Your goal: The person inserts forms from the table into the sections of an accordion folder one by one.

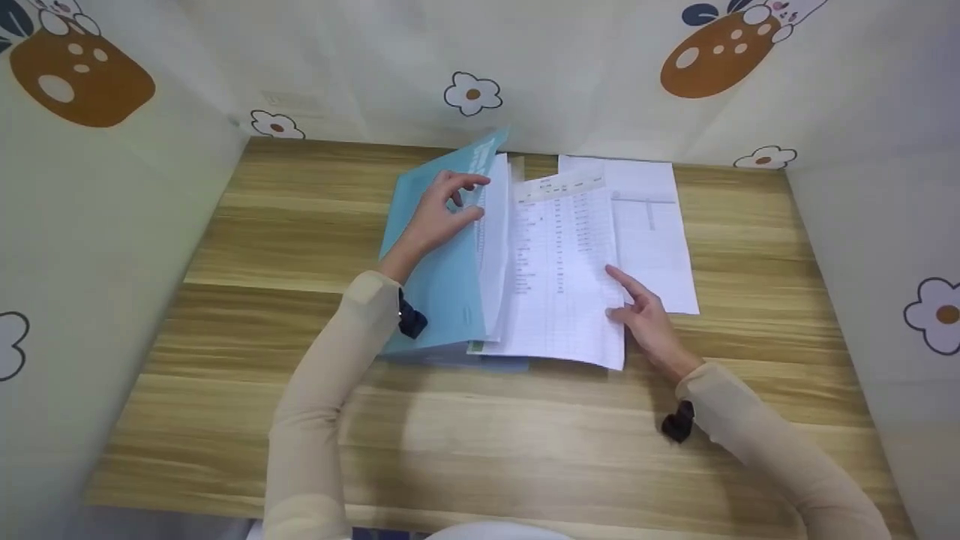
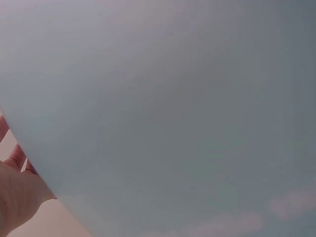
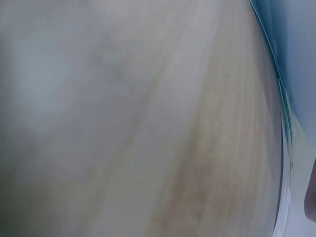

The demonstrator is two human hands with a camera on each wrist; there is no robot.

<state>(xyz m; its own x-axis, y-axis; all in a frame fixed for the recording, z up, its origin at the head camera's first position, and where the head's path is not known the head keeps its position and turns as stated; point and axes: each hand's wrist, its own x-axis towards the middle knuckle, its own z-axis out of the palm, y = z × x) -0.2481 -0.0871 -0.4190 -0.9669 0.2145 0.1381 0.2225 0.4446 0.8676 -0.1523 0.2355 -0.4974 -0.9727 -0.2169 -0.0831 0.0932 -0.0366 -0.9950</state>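
Observation:
A light blue folder [image 1: 442,247] lies open on the wooden table, its cover standing tilted up and white sheets inside. My left hand [image 1: 435,217] reaches across the cover and grips its free edge, index finger and thumb at the edge beside the white pages. Most of the left wrist view is filled by the cover [image 2: 173,108], with part of the left hand [image 2: 19,197] at lower left. A printed table sheet [image 1: 562,300] faces up on the folder's right side. My right hand [image 1: 652,322] rests at its right edge, index finger extended and thumb apart from it.
Another white sheet [image 1: 656,247] with faint lines lies on the table partly under the printed sheet. Pale curtains [image 1: 360,67] with fruit and flower prints border the table [image 1: 525,427] at the back and sides. A white rounded thing [image 1: 495,531] shows at the front edge.

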